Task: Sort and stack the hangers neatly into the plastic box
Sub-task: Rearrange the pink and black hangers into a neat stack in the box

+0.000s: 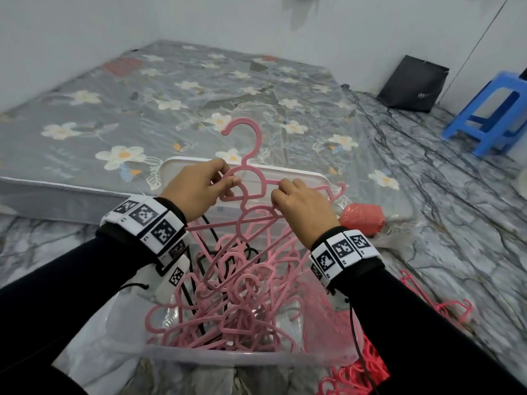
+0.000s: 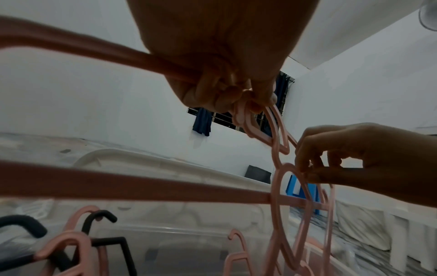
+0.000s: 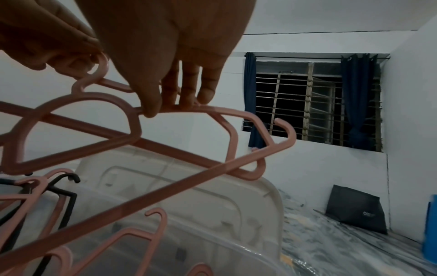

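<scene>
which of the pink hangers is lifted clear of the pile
The pink hanger held up over the plastic box by the left hand and right hand, its hook pointing up. The other hangers lie tangled in the box.

So I've got black long sleeves [image 1: 57, 283] on, plus white wristbands [image 1: 148, 223] with black square codes, thin black cord [image 1: 356, 332] dangling.
</scene>
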{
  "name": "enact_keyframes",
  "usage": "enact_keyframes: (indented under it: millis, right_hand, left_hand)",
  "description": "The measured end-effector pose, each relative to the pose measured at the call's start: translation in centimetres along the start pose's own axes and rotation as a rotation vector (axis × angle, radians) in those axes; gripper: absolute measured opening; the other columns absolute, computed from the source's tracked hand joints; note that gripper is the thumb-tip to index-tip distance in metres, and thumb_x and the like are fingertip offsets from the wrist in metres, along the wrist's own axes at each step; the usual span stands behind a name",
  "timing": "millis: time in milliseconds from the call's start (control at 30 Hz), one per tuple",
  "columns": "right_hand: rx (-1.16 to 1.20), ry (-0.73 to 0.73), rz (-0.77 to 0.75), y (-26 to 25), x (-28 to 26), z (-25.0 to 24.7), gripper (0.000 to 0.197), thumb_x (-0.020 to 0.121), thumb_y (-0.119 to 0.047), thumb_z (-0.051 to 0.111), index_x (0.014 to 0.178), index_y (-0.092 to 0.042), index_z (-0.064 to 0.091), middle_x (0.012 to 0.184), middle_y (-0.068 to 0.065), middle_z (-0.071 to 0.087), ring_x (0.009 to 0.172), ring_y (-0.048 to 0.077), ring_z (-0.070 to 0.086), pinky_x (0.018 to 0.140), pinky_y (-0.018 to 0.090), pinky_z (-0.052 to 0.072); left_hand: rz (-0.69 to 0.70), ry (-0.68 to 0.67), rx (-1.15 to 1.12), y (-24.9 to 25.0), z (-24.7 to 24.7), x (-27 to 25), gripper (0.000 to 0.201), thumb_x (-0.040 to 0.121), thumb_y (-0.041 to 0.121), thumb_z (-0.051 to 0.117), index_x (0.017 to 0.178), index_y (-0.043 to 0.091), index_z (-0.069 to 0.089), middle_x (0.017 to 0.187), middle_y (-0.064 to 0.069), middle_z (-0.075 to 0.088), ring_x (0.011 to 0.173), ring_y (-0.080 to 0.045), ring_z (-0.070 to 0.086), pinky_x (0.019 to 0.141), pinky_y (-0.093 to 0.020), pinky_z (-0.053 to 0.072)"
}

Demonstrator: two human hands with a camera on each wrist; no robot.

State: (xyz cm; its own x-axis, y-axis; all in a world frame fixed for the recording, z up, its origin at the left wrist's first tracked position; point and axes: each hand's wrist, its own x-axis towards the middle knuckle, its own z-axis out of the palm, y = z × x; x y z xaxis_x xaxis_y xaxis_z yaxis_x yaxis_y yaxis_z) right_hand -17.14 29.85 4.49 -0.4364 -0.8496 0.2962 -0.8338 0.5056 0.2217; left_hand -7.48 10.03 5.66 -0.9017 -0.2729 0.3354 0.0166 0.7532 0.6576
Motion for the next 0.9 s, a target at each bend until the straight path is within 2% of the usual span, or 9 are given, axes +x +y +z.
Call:
enact_keyframes:
  millis: [67, 133, 267, 367, 500, 600, 667, 767, 900]
  right_hand:
    - [0.074, -0.063, 0.032, 0.4, -0.1, 0.7, 0.012, 0.089, -0.004, 0.055, 0.097, -0.012, 0.057, 0.102, 0.004, 0.052, 0.093, 0.023, 0.048, 0.057, 0.029, 0.028]
    - [0.221, -0.096, 0.109, 1.2, -0.2, 1.2, 0.007, 0.091, -0.009, 0.055, 0.097, -0.012, 0.057, 0.105, 0.004, 0.051, 0.098, 0.023, 0.046, 0.062, 0.031, 0.035]
    - [0.481, -0.13, 0.248, 2.2, -0.7, 1.5, 0.01, 0.092, -0.016, 0.056, 0.098, -0.01, 0.061, 0.101, 0.005, 0.052, 0.097, 0.023, 0.051, 0.08, 0.034, 0.044]
    - [0.526, -0.081, 0.262, 1.7, -0.4, 1.3, 0.01, 0.091, -0.018, 0.058, 0.097, -0.011, 0.061, 0.097, 0.002, 0.052, 0.094, 0.022, 0.052, 0.08, 0.036, 0.046]
    - [0.558, -0.004, 0.232, 0.5, 0.2, 0.7, 0.009, 0.091, -0.022, 0.059, 0.092, -0.014, 0.061, 0.096, -0.001, 0.054, 0.093, 0.02, 0.052, 0.077, 0.036, 0.046]
    - [0.55, 0.005, 0.25, 0.2, 0.4, 0.5, 0.01, 0.092, -0.026, 0.057, 0.092, -0.016, 0.059, 0.097, -0.002, 0.054, 0.094, 0.018, 0.052, 0.078, 0.036, 0.047]
    - [0.536, -0.024, 0.283, 0.4, 0.3, 0.6, 0.012, 0.094, -0.028, 0.055, 0.095, -0.016, 0.058, 0.1, 0.0, 0.054, 0.095, 0.019, 0.051, 0.078, 0.034, 0.046]
    - [0.486, -0.054, 0.278, 0.5, 0.0, 0.8, 0.014, 0.095, -0.026, 0.052, 0.101, -0.015, 0.056, 0.103, 0.003, 0.053, 0.097, 0.021, 0.05, 0.075, 0.032, 0.044]
    - [0.061, -0.025, 0.096, -0.1, 0.1, 1.2, 0.015, 0.096, -0.016, 0.045, 0.108, -0.012, 0.053, 0.108, 0.007, 0.052, 0.098, 0.026, 0.046, 0.072, 0.031, 0.032]
  left_hand:
    - [0.0, -0.023, -0.008, -0.5, -0.1, 0.1, 0.029, 0.097, 0.036, 0.048, 0.075, 0.02, 0.059, 0.065, 0.01, 0.068, 0.053, 0.003, 0.058, 0.06, -0.024, 0.044]
    - [-0.003, -0.033, -0.004, -1.1, -0.4, 0.1, 0.034, 0.1, 0.031, 0.042, 0.073, 0.02, 0.059, 0.067, 0.008, 0.068, 0.055, 0.006, 0.055, 0.061, -0.022, 0.04]
    - [-0.089, -0.109, 0.014, -2.0, -0.4, -0.5, 0.03, 0.101, 0.029, 0.038, 0.08, 0.021, 0.057, 0.071, 0.01, 0.067, 0.063, -0.004, 0.056, 0.057, -0.009, 0.037]
    - [-0.057, -0.152, 0.083, -1.7, 0.2, -0.9, 0.029, 0.102, 0.029, 0.037, 0.083, 0.019, 0.057, 0.074, 0.009, 0.061, 0.069, 0.001, 0.054, 0.058, -0.006, 0.035]
    - [-0.028, -0.171, 0.049, -0.5, 1.1, -1.3, 0.04, 0.102, 0.034, 0.031, 0.076, 0.019, 0.057, 0.069, 0.011, 0.057, 0.063, 0.006, 0.052, 0.061, -0.005, 0.034]
    - [-0.105, -0.191, -0.069, 0.0, 1.6, -1.4, 0.047, 0.101, 0.042, 0.029, 0.079, 0.019, 0.064, 0.075, 0.009, 0.064, 0.071, -0.004, 0.058, 0.071, -0.019, 0.043]
    - [-0.102, -0.203, -0.064, 0.1, 1.6, -1.4, 0.03, 0.097, 0.037, 0.045, 0.08, 0.02, 0.063, 0.077, 0.01, 0.064, 0.073, -0.011, 0.059, 0.071, -0.028, 0.046]
    - [-0.044, -0.23, 0.022, 0.1, 1.7, -1.5, 0.009, 0.088, 0.028, 0.063, 0.081, 0.026, 0.058, 0.078, 0.015, 0.062, 0.069, 0.001, 0.055, 0.063, -0.021, 0.04]
    - [-0.032, -0.21, -0.05, 0.2, 2.2, -1.5, 0.006, 0.092, 0.023, 0.06, 0.086, 0.022, 0.057, 0.082, 0.011, 0.065, 0.07, -0.001, 0.057, 0.065, -0.023, 0.042]
